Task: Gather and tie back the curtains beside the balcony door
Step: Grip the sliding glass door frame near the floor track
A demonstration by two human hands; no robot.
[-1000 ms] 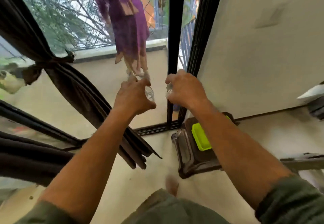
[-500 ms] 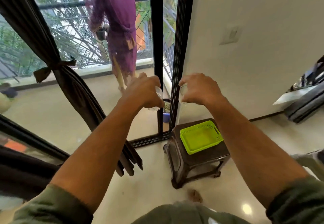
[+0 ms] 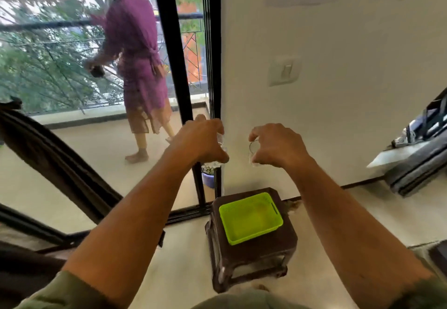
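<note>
A dark curtain (image 3: 50, 156) hangs gathered at the left, slanting down across the glass; its tie is at the frame's left edge. The black balcony door frame (image 3: 177, 86) stands in the middle. My left hand (image 3: 202, 143) is raised in front of that frame, closed around a small clear object (image 3: 221, 145). My right hand (image 3: 278, 146) is level with it, a little to the right in front of the white wall, its fingers curled on another small clear piece (image 3: 253, 150). Neither hand touches the curtain.
A dark stool (image 3: 254, 258) with a lime green basket (image 3: 250, 216) stands below my hands by the door. A person in a purple dress (image 3: 137, 66) walks on the balcony. A blue plant pot (image 3: 208, 179) sits behind the frame. Bags (image 3: 420, 156) lie at the right, and a light switch (image 3: 285, 71) is on the wall.
The view has swung right and up, sliding the curtain to the left edge. Both hands have stayed closed on the clear pieces and have drifted slightly apart.
</note>
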